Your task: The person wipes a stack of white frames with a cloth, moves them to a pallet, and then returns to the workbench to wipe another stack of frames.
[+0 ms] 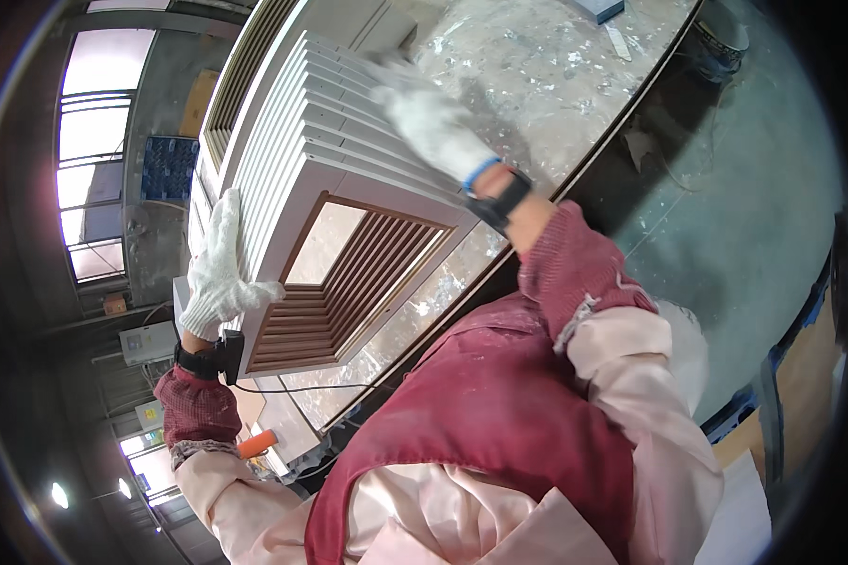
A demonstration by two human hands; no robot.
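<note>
Maroon apron (481,405), worn, toward five o'clock. Slatted white box (349,185), one, set on paint-spattered bench (537,66), toward ten. Left gloved hand (219,278), at nine, opened against the box's side, nothing clenched. Right gloved hand (433,127), at twelve, blurred beside the slats; whether anything is grasped cannot be told. Risk: box could be skewed by uneven pressure, glove snagged by slat edges.
</note>
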